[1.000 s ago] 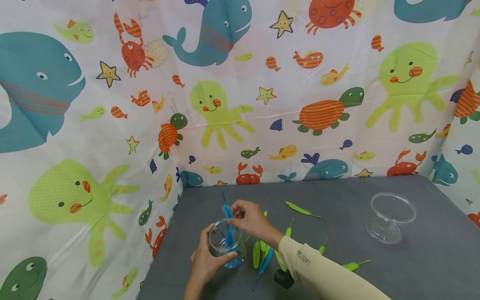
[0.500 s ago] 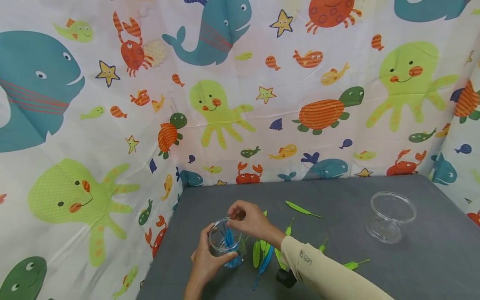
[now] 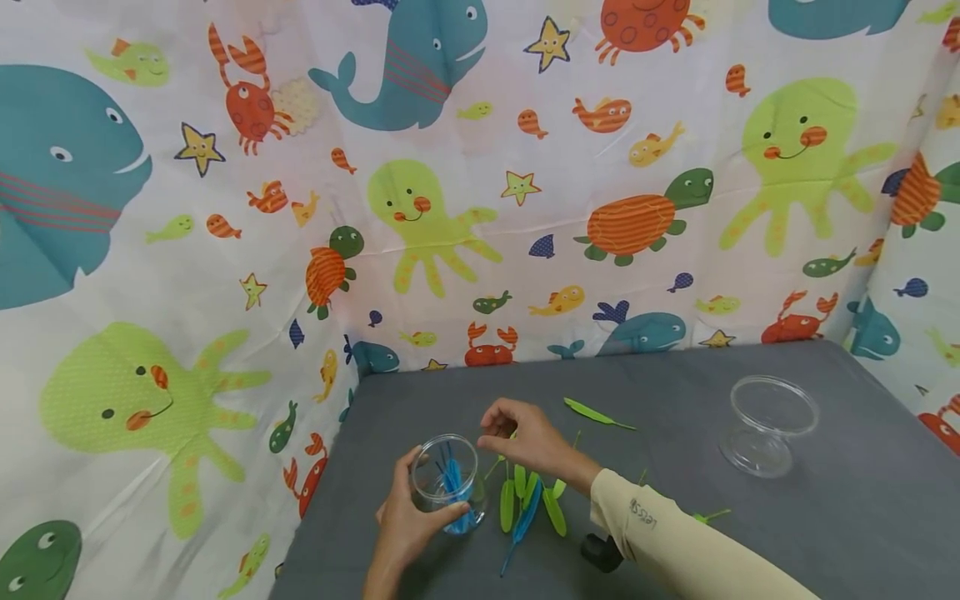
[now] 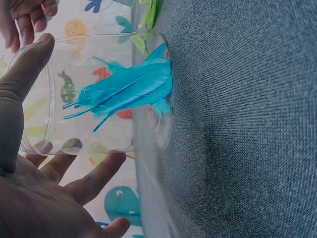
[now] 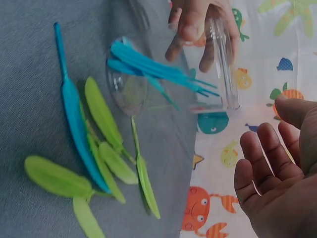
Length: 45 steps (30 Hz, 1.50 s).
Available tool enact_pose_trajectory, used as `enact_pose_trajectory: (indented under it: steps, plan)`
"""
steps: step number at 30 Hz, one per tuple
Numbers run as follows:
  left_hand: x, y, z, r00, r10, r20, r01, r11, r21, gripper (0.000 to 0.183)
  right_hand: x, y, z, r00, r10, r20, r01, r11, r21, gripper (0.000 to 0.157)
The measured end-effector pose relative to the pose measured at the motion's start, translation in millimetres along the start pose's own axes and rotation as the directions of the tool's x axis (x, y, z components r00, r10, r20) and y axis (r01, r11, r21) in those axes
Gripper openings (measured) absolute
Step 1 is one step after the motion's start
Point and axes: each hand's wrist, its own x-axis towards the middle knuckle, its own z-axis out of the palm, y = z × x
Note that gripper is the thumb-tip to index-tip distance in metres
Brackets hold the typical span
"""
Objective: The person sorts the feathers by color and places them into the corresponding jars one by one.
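My left hand grips a clear glass jar from the left, thumb on the near side and fingers round the far side. Several blue feathers stand inside it, quills toward the mouth. To the right of the jar's rim hovers my right hand. In the right wrist view its fingers are loosely bent, with nothing between them. Below that hand, a blue feather lies on the grey cloth among several green feathers.
A clear stemmed glass bowl stands at the right of the table. One green feather lies farther back, and another is partly covered by the right sleeve. Near the right forearm sits a small black object. A patterned curtain borders the table.
A blue feather pinched by my right hand dropped into the jar. That hand then moved right, away from the rim, with nothing held. My left hand kept its grip; the head view shifted slightly.
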Motion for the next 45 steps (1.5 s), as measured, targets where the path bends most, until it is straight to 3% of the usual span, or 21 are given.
enact_pose_trajectory:
  steps: [7,12,17,22,26,29,32,37,45]
  plan:
    - [0.2,-1.6,-2.5,1.000,-0.016,-0.020,0.016,1.000,0.010,0.108,-5,8,-7.6,0.999,-0.005,0.048,0.007,1.000,-0.029,0.012]
    - [-0.7,-2.1,-3.0,1.000,-0.016,-0.021,0.016,1.000,0.010,0.108,-11,15,-9.5,0.987,0.001,0.160,0.013,0.996,-0.086,0.007]
    - [-0.1,-2.6,-3.2,0.999,-0.028,-0.028,0.028,1.000,0.013,0.109,-15,24,-10.8,0.944,0.012,0.330,0.058,0.978,-0.203,0.004]
    - [1.0,-2.2,-3.1,0.998,-0.053,-0.028,0.053,0.998,0.019,0.111,-18,33,-12.7,0.898,0.028,0.439,0.135,0.932,-0.337,0.003]
    - [1.6,-1.8,-2.2,0.998,-0.061,-0.025,0.062,0.998,0.028,0.111,-25,40,-12.1,0.891,0.045,0.451,0.185,0.872,-0.452,0.007]
    - [2.7,-2.8,-1.2,0.999,-0.044,-0.020,0.045,0.999,0.021,0.110,-32,43,-11.2,0.901,0.027,0.433,0.225,0.824,-0.520,0.009]
    - [2.9,-3.0,-0.8,0.999,-0.025,-0.020,0.025,1.000,0.011,0.109,-36,45,-11.5,0.907,0.005,0.421,0.251,0.797,-0.550,0.016]
    - [1.6,-1.9,-0.7,1.000,-0.014,-0.026,0.014,1.000,-0.002,0.108,-36,51,-11.4,0.909,0.053,0.414,0.217,0.788,-0.577,0.021]
    - [1.1,0.1,-0.3,1.000,-0.025,-0.020,0.025,1.000,0.002,0.109,-32,61,-8.3,0.894,0.111,0.435,0.187,0.788,-0.586,0.038]
